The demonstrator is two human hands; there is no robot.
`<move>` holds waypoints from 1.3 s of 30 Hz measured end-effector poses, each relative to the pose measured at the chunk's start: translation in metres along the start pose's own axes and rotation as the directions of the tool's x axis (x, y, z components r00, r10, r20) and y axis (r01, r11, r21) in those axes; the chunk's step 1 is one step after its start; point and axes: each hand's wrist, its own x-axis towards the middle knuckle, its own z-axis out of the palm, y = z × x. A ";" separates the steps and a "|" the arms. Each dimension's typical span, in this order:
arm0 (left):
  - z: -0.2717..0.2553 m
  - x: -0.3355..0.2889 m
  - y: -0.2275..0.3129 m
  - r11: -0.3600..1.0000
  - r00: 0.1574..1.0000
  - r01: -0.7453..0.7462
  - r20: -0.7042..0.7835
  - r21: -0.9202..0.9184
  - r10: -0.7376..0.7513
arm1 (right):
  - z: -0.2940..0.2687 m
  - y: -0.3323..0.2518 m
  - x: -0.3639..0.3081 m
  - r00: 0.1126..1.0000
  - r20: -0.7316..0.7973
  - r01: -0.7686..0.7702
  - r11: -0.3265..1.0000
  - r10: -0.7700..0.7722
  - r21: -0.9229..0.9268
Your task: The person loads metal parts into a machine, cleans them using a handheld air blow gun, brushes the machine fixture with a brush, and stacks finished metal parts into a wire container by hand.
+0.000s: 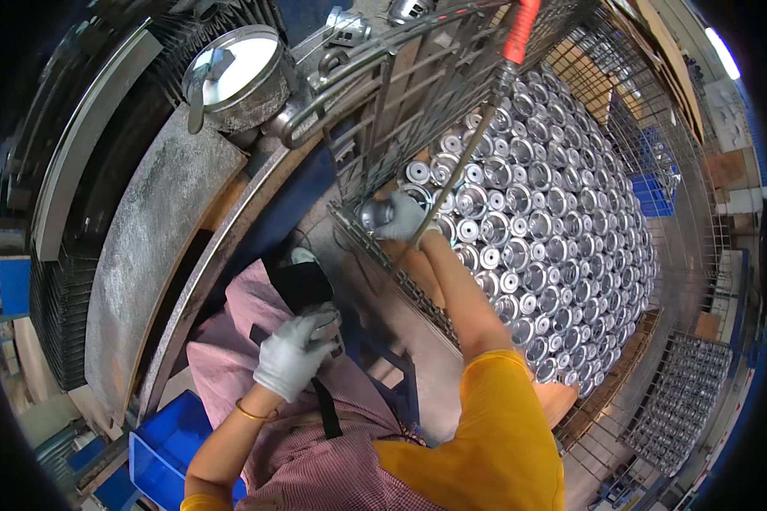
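My right hand, in a white glove, reaches out at the near left corner of a wire cage. Its fingers are closed on a round, cup-shaped metal part. Beside that hand, many shiny round metal parts stand packed in rows inside the cage. My left hand, also gloved in white, is over my lap near a black patch of cloth. Its fingers are curled inward; what they hold, if anything, I cannot make out.
A thin rod with a red grip slants across the cage, passing by my right wrist. To the left runs a worn metal bench with a round metal pot at its far end. A blue bin sits at lower left.
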 end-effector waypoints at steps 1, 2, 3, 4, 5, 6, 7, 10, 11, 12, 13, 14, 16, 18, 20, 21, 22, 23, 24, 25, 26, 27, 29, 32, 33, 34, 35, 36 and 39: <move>0.000 0.000 -0.003 1.000 1.000 0.009 -0.002 0.003 -0.009 | 0.011 -0.001 0.013 0.998 0.025 0.064 0.978 -0.061 -0.197; 0.000 0.001 -0.005 1.000 1.000 0.018 -0.015 -0.009 -0.018 | 0.017 0.000 0.023 0.992 0.059 0.129 0.914 -0.115 -0.386; 0.000 0.004 -0.007 0.999 0.999 0.026 -0.027 -0.022 -0.026 | 0.020 0.003 0.031 0.991 0.063 0.132 0.914 -0.116 -0.383; -0.003 0.005 -0.005 0.998 0.999 -0.031 -0.045 -0.059 0.029 | 0.022 0.001 0.036 0.987 0.121 0.147 0.885 -0.103 -0.443; -0.002 0.007 -0.007 0.998 0.999 -0.024 -0.045 -0.058 0.022 | 0.023 -0.001 0.041 0.981 0.177 0.164 0.850 -0.085 -0.500; 0.000 0.009 -0.010 0.998 0.999 -0.016 -0.039 -0.055 0.014 | 0.026 0.004 0.051 0.974 0.207 0.193 0.831 -0.096 -0.522; 0.000 0.011 -0.012 0.999 0.999 -0.009 -0.032 -0.052 0.007 | 0.025 0.003 0.056 0.973 0.212 0.195 0.831 -0.096 -0.520; -0.001 0.013 -0.015 1.000 0.999 0.006 0.043 0.025 -0.007 | 0.021 -0.014 0.059 0.946 0.324 0.239 0.726 -0.024 -0.645; -0.001 0.014 -0.017 1.000 0.999 0.014 0.039 0.026 -0.015 | 0.026 -0.015 0.060 0.944 0.330 0.247 0.726 -0.029 -0.642; -0.001 0.014 -0.019 1.000 1.000 0.010 0.029 0.022 -0.011 | 0.032 -0.016 0.060 0.946 0.322 0.264 0.649 -0.032 -0.713; -0.001 0.014 -0.019 1.000 1.000 0.001 0.022 0.017 -0.001 | 0.036 -0.015 0.059 0.950 0.309 0.273 0.565 -0.032 -0.779; 0.000 0.016 -0.018 1.000 1.000 -0.003 0.025 0.014 0.003 | 0.044 0.002 0.058 0.958 0.268 0.281 0.539 -0.105 -0.794; 0.000 0.016 -0.015 1.000 0.999 -0.011 0.036 -0.014 0.011 | 0.054 0.024 0.061 0.971 0.218 0.237 0.561 -0.103 -0.793; 0.006 0.015 -0.020 1.000 0.999 -0.030 0.014 0.004 0.030 | 0.061 0.037 0.058 0.981 0.167 0.193 0.583 -0.099 -0.789; 0.007 0.016 -0.020 0.998 0.999 -0.050 -0.014 0.027 0.050 | 0.063 0.035 0.052 0.909 -0.023 0.215 0.515 -0.417 -0.830; 0.008 0.018 -0.016 0.998 0.998 -0.060 -0.028 -0.010 0.059 | 0.057 0.038 0.044 0.909 -0.027 0.209 0.513 -0.415 -0.832; 0.006 0.016 -0.015 0.998 0.997 -0.055 -0.050 -0.041 0.053 | 0.045 0.026 0.028 0.884 -0.166 0.154 0.607 -0.438 -0.780; 0.004 0.015 -0.014 0.998 0.997 -0.056 -0.057 -0.040 0.053 | 0.026 0.015 0.008 0.844 -0.307 0.100 0.691 -0.441 -0.716; 0.006 0.016 -0.014 0.998 0.996 -0.039 -0.077 -0.053 0.035 | 0.007 0.006 -0.020 0.856 -0.476 -0.039 0.895 -0.199 -0.444; 0.008 0.017 -0.013 0.997 0.995 -0.027 -0.095 -0.071 0.021 | -0.012 0.000 -0.056 0.825 -0.558 -0.177 0.977 0.084 -0.115; 0.012 0.019 -0.012 0.996 0.995 -0.036 -0.099 -0.081 0.028 | -0.027 0.000 -0.090 0.791 -0.582 -0.125 0.981 0.188 0.148; 0.018 0.020 -0.010 0.917 0.996 0.009 -0.079 -0.399 -0.044 | -0.032 -0.003 -0.122 0.766 -0.570 -0.051 0.913 0.296 0.405; 0.031 0.019 0.002 0.630 0.994 0.072 0.000 -0.773 -0.113 | -0.025 -0.020 -0.183 0.892 -0.150 -0.255 0.748 0.427 0.613; 0.056 0.023 0.043 0.682 0.983 0.185 0.143 -0.708 -0.118 | 0.001 -0.065 -0.224 0.998 -0.048 -0.021 0.874 0.051 0.485; 0.068 0.025 0.052 0.724 0.992 0.122 0.104 -0.679 -0.069 | 0.011 -0.075 -0.228 0.975 -0.143 -0.044 0.778 0.170 0.626; 0.072 0.029 0.059 0.693 0.990 0.127 0.138 -0.710 -0.040 | 0.014 -0.079 -0.231 0.931 -0.213 -0.039 0.661 0.297 0.749; 0.073 0.035 0.060 0.592 0.984 0.109 0.170 -0.799 0.047 | 0.009 -0.075 -0.227 0.932 -0.212 -0.037 0.660 0.294 0.750; 0.071 0.038 0.062 0.722 0.991 -0.111 -0.018 -0.683 0.136 | -0.005 -0.067 -0.216 0.903 -0.248 -0.081 0.708 0.350 0.701; 0.055 0.044 0.049 0.866 0.945 -0.326 -0.167 -0.379 0.282 | -0.052 -0.040 -0.177 0.873 -0.237 -0.324 0.871 0.426 0.370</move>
